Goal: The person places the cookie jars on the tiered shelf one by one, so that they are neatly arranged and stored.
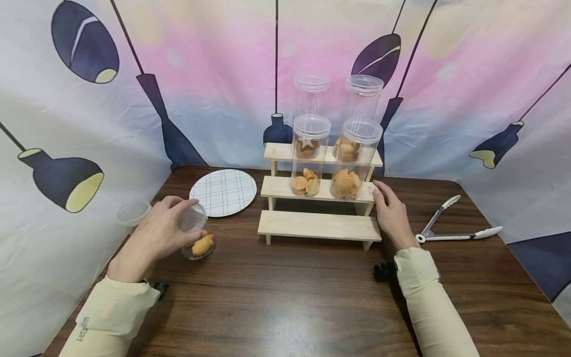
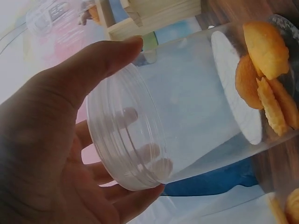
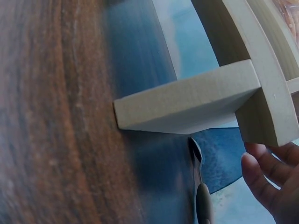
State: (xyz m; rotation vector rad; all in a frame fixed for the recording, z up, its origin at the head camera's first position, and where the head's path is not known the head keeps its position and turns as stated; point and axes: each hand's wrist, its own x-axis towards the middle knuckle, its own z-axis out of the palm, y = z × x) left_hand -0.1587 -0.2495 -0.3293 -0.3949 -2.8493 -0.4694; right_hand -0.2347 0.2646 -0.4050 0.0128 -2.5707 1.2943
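Note:
My left hand grips a clear plastic jar by its lidded top, fingers and thumb spread round the rim. Several golden cookies lie at the bottom of this jar. My right hand is at the right end of a three-step wooden stand. In the right wrist view its fingertips are at the end of a stand board, and nothing is seen gripped. Two cookie jars stand on the middle step, and two more on the top step behind them.
A white checked plate lies at the back left of the wooden table. Behind my left hand shows another clear round container top. Spread tongs lie right of the stand. A printed cloth hangs round the back and sides.

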